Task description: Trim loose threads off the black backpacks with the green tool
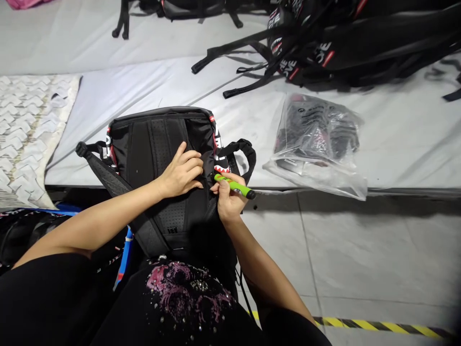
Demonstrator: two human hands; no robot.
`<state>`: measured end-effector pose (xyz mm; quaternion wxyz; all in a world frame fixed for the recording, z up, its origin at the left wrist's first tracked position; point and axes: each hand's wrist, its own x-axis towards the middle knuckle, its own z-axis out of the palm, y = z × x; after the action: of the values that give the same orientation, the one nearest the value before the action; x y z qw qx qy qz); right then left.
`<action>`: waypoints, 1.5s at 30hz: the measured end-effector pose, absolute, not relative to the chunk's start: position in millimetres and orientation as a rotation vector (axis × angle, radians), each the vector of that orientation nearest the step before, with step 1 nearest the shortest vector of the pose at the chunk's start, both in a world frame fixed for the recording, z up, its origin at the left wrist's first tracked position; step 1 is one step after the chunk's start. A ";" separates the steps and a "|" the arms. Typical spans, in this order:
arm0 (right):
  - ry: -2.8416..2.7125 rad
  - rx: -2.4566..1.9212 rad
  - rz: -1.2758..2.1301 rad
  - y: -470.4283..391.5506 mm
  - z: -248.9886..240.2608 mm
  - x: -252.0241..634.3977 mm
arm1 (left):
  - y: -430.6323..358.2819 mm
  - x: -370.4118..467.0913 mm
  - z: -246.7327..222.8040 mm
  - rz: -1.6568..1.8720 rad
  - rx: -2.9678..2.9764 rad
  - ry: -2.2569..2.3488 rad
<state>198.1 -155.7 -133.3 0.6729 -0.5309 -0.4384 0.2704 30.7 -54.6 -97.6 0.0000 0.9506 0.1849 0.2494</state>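
Observation:
A black backpack (144,144) lies with its padded back panel facing up, partly over the table's front edge. Its sides carry red and white print. My left hand (184,172) rests on the back panel, fingers stretched out, holding nothing. Close beside it, my right hand (230,199) grips a green marker pen (236,186) with a black end. The pen's other end points at the backpack's right side seam, by the printed side; whether it touches the fabric I cannot tell. A looped black strap (248,154) stands out just beyond my right hand.
A clear plastic bag (317,129) with dark contents lies to the right on the white-covered table (396,158). More black backpacks (345,53) lie at the back. At left is a sheet with rows of white tags (25,134). Yellow-black tape (374,325) marks the floor.

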 end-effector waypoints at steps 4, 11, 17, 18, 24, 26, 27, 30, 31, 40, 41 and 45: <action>-0.940 -1.316 0.636 -150.6 -121.8 199.6 | -62.0 30.8 -97.9 0.750 2.981 0.624; -1.125 -1.426 0.617 -146.7 -113.5 202.6 | -69.6 32.2 -116.2 0.985 3.021 0.728; -1.341 -1.498 0.562 -146.3 -111.9 209.9 | -66.0 33.0 -113.9 1.001 3.038 0.690; -1.363 -1.502 0.559 -146.1 -111.5 211.0 | -65.9 33.3 -113.2 1.001 3.033 0.695; -1.382 -1.485 0.538 -148.2 -111.2 212.1 | -66.3 34.1 -113.1 1.018 3.041 0.678; -1.431 -1.500 0.513 -148.9 -110.8 212.5 | -66.1 33.7 -114.1 0.986 3.021 0.676; -1.435 -1.503 0.529 -149.0 -110.5 212.9 | -65.9 33.4 -114.5 0.975 3.003 0.674; -1.368 -1.459 0.643 -148.6 -109.2 214.5 | -65.5 32.6 -115.7 0.969 2.967 0.666; -1.365 -1.444 0.659 -148.4 -108.9 215.0 | -65.4 32.4 -116.0 0.961 2.975 0.670; -1.406 -1.482 0.673 -147.9 -107.9 217.5 | -65.6 32.2 -117.1 0.922 2.942 0.688; -1.399 -1.479 0.684 -147.8 -107.2 217.6 | -65.5 32.2 -117.1 0.910 2.928 0.694; -1.336 -1.452 0.797 -146.7 -105.1 218.4 | -64.6 32.5 -116.8 0.801 2.891 0.747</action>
<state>218.4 -146.7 -105.1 0.4853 -0.5966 -0.5489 0.3275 32.5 -64.6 -116.8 0.0249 0.9349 0.2415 0.2589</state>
